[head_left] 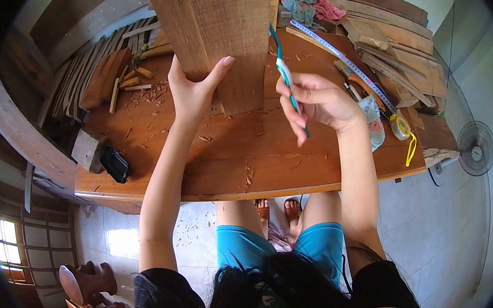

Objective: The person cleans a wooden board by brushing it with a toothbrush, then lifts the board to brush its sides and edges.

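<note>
A tall wooden board (237,43) stands upright on the brown table (224,167), its top cut off by the frame edge. My left hand (197,88) grips its left side, thumb across the front face and the other fingers mostly hidden behind. To the right of the board, my right hand (321,100) is raised above the table with fingers closed around a slim teal-and-white stick-like tool (281,63). That tool points upward beside the board's right edge; I cannot tell its exact kind. Reddish wood shavings (248,177) lie scattered around the board and near the table's front edge.
An extended tape measure (399,126) lies at the right, beside a printed packet (373,122). Stacked planks (407,52) and crumpled cloths (304,8) fill the back right. Wooden strips (84,74) line the left, with a black tray-like object (115,164) at the front left.
</note>
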The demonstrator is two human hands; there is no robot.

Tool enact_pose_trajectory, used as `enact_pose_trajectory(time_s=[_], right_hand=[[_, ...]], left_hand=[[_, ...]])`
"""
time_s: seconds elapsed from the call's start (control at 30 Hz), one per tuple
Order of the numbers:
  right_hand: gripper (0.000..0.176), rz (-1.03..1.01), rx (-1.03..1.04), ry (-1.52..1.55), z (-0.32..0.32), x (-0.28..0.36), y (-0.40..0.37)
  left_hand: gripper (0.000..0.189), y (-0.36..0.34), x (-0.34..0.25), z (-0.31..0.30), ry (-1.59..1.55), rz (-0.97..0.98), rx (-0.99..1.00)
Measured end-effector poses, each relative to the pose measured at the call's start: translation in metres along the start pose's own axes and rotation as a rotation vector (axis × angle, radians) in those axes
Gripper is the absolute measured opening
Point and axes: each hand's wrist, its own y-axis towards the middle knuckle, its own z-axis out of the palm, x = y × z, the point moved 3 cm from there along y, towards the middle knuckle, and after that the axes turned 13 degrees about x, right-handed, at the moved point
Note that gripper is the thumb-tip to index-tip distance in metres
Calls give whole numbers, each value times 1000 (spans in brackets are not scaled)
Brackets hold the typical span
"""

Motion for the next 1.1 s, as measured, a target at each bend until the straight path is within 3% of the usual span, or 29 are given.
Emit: enact_pose_trajectory(time_s=[0.1,0.2,0.3,0.43,0.53,0.63,0.83,0.93,1.03,1.1], right_hand=[[26,239,-86,-109,1,-7,-3],[25,235,-45,-118,-2,-2,-7],[25,-10,53,20,2,1,-3],[27,376,-184,-213,-1,-13,-4],[27,381,-182,-182,-5,-10,-4],[28,122,-99,-25,-5,-9,7],[28,576,-281,-252,-4,-16,-1],[26,234,-206,-129,-5,-13,6],[26,350,-204,-104,-3,-13,2],[26,615,-255,-214,-12,-22,-3]], left_hand=[[45,0,-2,0,10,0,3],[44,1,-2,1,-15,5,1],[44,1,-1,0,-39,-1,-8],[44,1,-2,0,-20,10,-11],[43,2,1,0,-26,12,-21],[43,2,2,-1,-26,1,-32],[42,3,5,1,-36,14,-67],[43,4,8,1,-47,19,-76],[43,3,8,1,-55,4,-86],[43,2,7,1,-48,7,-92]])
